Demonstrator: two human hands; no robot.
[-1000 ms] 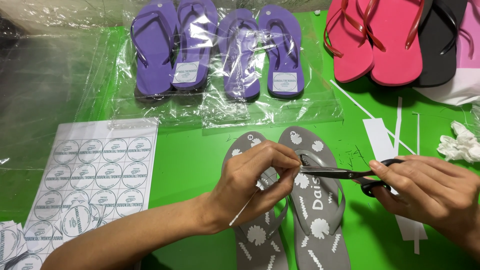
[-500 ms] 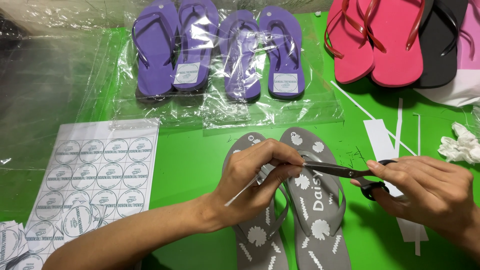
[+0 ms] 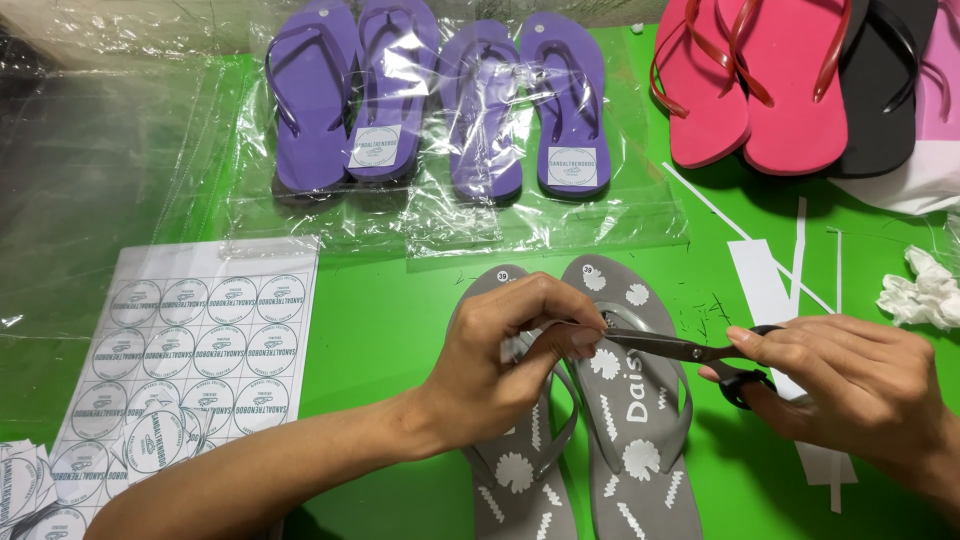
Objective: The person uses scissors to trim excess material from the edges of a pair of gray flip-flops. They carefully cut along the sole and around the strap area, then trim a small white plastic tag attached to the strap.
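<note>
A pair of grey flip-flops [image 3: 640,440] with white flower prints lies side by side on the green table near me. My left hand [image 3: 510,345] pinches the strap area at the toe of the pair, fingers closed over it. My right hand [image 3: 850,380] holds black-handled scissors [image 3: 690,352], their blades pointing left and meeting my left fingertips at the toe post of the right flip-flop.
Two bagged pairs of purple flip-flops [image 3: 440,100] lie at the back. Red, black and pink flip-flops [image 3: 790,80] are stacked at the back right. A sheet of round stickers [image 3: 200,340] lies at the left. White paper strips [image 3: 770,290] and a crumpled tissue [image 3: 925,290] lie at the right.
The scissors' tips have slid slightly left toward my left fingertips. My left hand has stayed on the strap, almost unmoved.
</note>
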